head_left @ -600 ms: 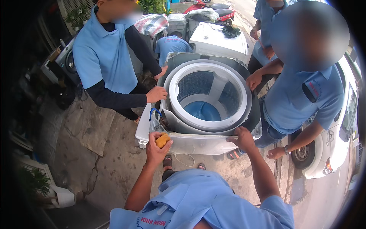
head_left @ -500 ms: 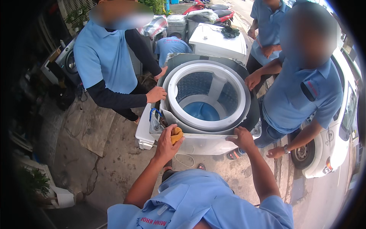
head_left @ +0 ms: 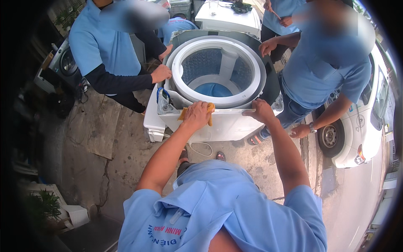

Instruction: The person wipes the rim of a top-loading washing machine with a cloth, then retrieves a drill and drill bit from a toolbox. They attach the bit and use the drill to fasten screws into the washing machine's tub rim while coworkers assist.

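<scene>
Pressing a mustard-yellow cloth [head_left: 184, 114] against the front rim of a white washing machine [head_left: 228, 128], the person's left hand [head_left: 197, 116] has its grip closed around the bunched fabric, which sticks out on both sides of the palm. The right hand [head_left: 262, 111] clasps the same rim toward its right end; that grip is partly closed, fingers bent over the edge and thumb lying along the front. The two hands are apart, with a stretch of rim between them.

The washing machine stands upright directly ahead, its top open. Inside sits a round tub with a white ring [head_left: 176, 69] and a blue base [head_left: 214, 89]. Blue wires [head_left: 159, 95] show at the near left corner, close to the left hand.

At the left side, a co-worker in a blue shirt [head_left: 110, 50] rests both hands on the cabinet's edge. At the right, another co-worker [head_left: 321, 82] has one hand at the far right edge and the other hanging low. Behind the machine is a white appliance [head_left: 228, 20]; a white car [head_left: 357, 143] stands at the right.
</scene>
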